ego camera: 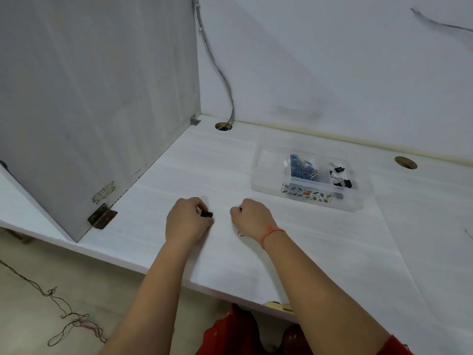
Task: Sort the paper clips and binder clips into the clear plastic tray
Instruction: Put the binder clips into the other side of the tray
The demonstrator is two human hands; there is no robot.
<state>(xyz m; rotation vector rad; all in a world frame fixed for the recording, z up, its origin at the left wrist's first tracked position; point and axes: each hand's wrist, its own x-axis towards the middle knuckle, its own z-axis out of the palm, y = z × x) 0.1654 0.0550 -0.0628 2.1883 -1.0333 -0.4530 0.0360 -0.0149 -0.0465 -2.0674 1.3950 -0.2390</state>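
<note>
My left hand [188, 221] rests on the white desk with its fingers closed around a black binder clip [206, 214], whose body pokes out to the right. My right hand [252, 220] is a fist beside it; a silver wire loop [240, 234] shows under its heel, so it holds a clip, mostly hidden. The clear plastic tray [266, 185] stands at the back right. One compartment holds a heap of blue paper clips [302, 167]. The compartment to its right holds several black binder clips [341, 176].
A grey partition [102, 98] walls off the left side, with a rusty bracket [102, 216] at its foot. Two cable holes [223, 126] [405, 162] pierce the desk's back edge. A cable [220, 70] runs down the wall into the left hole.
</note>
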